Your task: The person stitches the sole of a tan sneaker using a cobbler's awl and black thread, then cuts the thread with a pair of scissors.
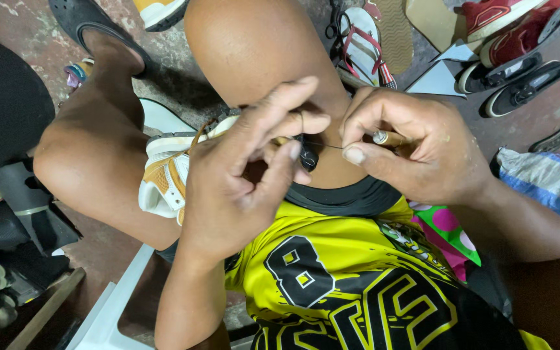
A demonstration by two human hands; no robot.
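Hands meet above the person's lap, close together with little room between them. Left hand pinches a small black piece between thumb and fingers; right hand is closed round a wooden-handled awl, its thin needle reaching to the black piece. White-and-tan sneaker lies between the knees, just behind the left hand. Loose shoes crowd the floor beyond.

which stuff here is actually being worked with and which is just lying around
In use:
left hand pinching dark thread
right hand holding wooden-handled awl
white and orange sneaker wedged between the knees

Lying about:
striped sandal
red shoes
black shoes
blue plastic bag
black clog
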